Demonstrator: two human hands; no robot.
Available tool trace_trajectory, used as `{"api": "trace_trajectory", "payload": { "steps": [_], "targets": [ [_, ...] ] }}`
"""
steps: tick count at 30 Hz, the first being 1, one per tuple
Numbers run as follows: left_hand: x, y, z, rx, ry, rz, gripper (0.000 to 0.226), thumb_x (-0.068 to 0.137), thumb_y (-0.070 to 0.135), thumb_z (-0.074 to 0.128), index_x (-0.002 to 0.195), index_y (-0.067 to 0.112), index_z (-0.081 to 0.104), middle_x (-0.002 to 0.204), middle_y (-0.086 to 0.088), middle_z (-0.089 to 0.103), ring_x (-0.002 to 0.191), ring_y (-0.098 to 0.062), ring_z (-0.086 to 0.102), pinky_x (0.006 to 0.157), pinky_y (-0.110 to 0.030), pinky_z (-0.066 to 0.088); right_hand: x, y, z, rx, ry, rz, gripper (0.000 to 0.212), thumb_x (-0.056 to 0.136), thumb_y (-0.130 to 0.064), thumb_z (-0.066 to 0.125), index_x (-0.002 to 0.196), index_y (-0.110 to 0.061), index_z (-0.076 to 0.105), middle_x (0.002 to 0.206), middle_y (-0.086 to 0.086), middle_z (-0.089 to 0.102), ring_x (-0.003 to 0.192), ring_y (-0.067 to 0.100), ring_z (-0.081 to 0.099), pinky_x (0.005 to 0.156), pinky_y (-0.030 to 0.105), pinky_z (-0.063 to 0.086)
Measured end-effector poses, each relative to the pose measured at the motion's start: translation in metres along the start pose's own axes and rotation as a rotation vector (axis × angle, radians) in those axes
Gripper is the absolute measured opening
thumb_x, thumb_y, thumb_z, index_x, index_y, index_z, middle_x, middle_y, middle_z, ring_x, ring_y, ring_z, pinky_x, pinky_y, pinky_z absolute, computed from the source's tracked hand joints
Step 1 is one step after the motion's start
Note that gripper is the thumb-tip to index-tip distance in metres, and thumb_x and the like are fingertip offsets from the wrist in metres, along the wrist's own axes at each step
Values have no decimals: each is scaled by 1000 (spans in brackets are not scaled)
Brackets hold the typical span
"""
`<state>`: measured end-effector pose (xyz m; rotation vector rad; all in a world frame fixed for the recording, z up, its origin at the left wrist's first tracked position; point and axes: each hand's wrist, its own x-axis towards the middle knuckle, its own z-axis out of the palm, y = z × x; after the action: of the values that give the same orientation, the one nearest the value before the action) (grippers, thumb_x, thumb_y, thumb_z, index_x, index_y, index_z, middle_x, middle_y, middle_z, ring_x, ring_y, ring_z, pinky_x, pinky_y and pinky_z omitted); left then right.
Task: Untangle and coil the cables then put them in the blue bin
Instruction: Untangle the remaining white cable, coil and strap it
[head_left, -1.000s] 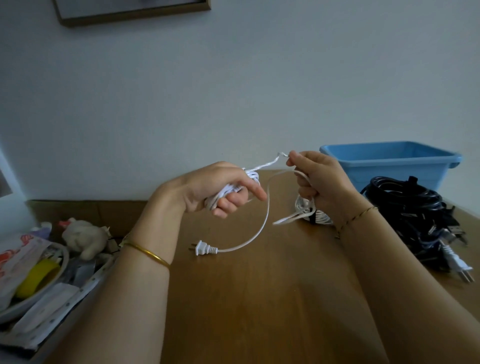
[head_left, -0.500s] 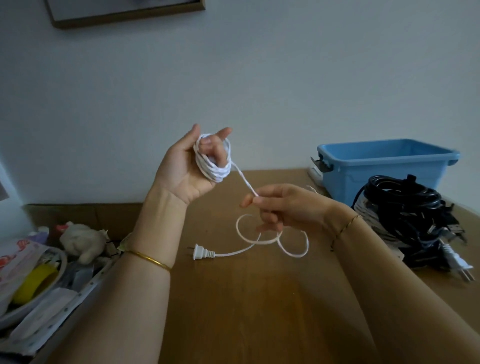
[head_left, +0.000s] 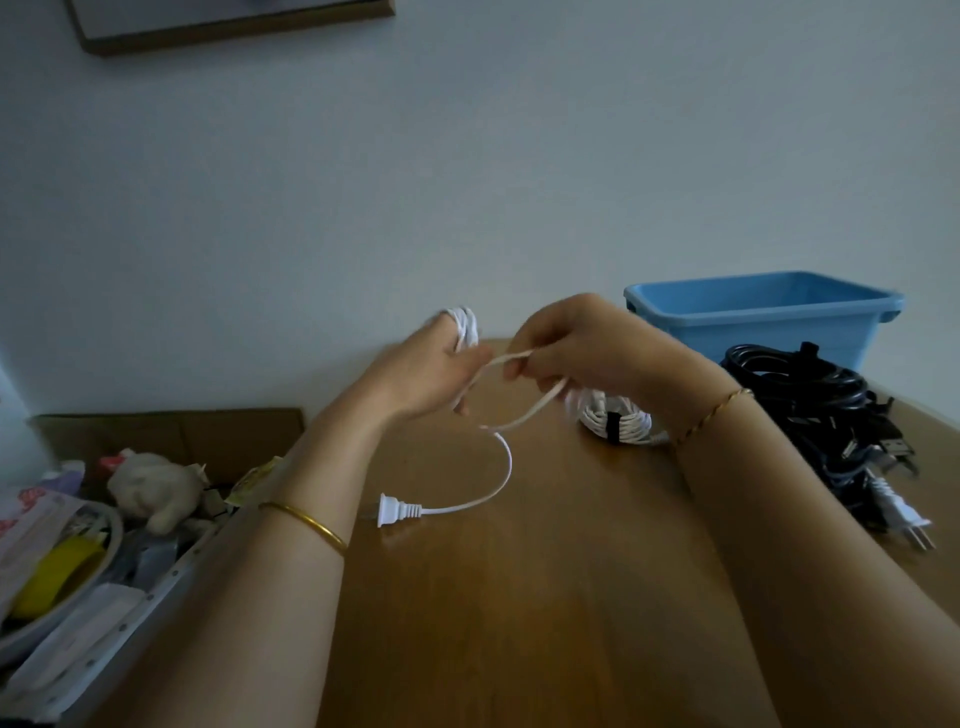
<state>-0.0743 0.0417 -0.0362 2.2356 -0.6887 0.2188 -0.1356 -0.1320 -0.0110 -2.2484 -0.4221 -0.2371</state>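
Far to the left of the left hand, past the edge of the surface, there is a clutter of small things: a yellow tape roll and a small plush toy in an open box. They are not part of the task.

The left hand is raised over the surface and its fingers are closed through a small coil of the white cable, which is wound around them. Below this hand, near the wrist, the white plug lies flat on the surface, and the free tail of the cable curves up from it to the right hand.

The right hand is just beside the left one, its thumb and fingers pinched together on the free tail. I judge it is guiding the next turn onto the coil. The cable looks thin, light and soft, so it should bend easily but may spring open; it is better to hold it close to the coil and keep it a little tight. The plug is the only stiff part and should go last.

Behind the right wrist lies a finished white bundle with a dark strap. To the right of the right forearm is a pile of black cables, well apart from the hands. Beyond that pile the blue bin stands at the wall.
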Motion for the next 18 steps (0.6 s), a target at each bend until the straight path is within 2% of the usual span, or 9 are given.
{"api": "trace_trajectory", "payload": {
  "steps": [1,3,5,8,11,14,16,18],
  "targets": [
    [-4,7,-2,-89,-94,-35,47,96,45,48,98,-2,54,67,-18,58,52,-21,57,64,-40,53,1,4,-5,12,103,-11,20,81,5,58,81,-9,73,53,-1,55,43,7,45,43,17,42],
    [-12,23,-5,-177,-196,-66,62,86,64,52,97,3,57,62,-10,54,53,-21,53,54,-32,47,3,12,-9,48,240,-27,22,78,5,61,78,-14,73,57,-1,57,42,3,45,46,17,40],
    [-17,32,-6,-34,-213,-26,48,85,51,64,88,4,56,55,-6,50,48,-20,48,48,-28,42,5,19,-8,56,351,-40,24,78,4,62,76,-18,72,63,-1,61,45,3,48,51,19,42],
    [-18,32,-7,19,-212,-100,21,89,21,61,77,6,52,50,0,45,39,-14,40,44,-24,37,7,26,-8,139,441,-21,26,82,4,60,74,-18,71,62,1,58,53,14,50,56,32,48],
    [-21,34,-11,-256,-351,-226,10,89,16,57,84,8,54,50,2,36,38,-10,31,38,-17,28,4,31,-6,352,260,91,19,85,3,61,78,-12,70,60,5,58,54,15,59,53,28,53],
    [-21,29,-17,-606,-487,-270,19,87,20,55,75,6,57,45,3,30,33,-5,25,33,-10,23,0,38,-1,563,4,203,13,86,4,61,82,-6,69,63,9,62,48,14,60,46,23,53],
    [-17,19,-21,-933,-595,-288,18,79,24,65,72,7,61,42,5,34,30,-3,32,29,-11,28,-2,40,-1,646,-114,221,11,86,2,59,85,-4,68,68,10,64,49,15,60,47,24,54],
    [-11,6,-25,-1261,-762,-275,17,83,19,65,81,2,63,45,3,38,35,-6,38,34,-17,40,-2,40,-2,715,-167,202,8,81,-6,62,87,-4,67,68,8,63,47,12,58,46,22,53]
  ]
}}
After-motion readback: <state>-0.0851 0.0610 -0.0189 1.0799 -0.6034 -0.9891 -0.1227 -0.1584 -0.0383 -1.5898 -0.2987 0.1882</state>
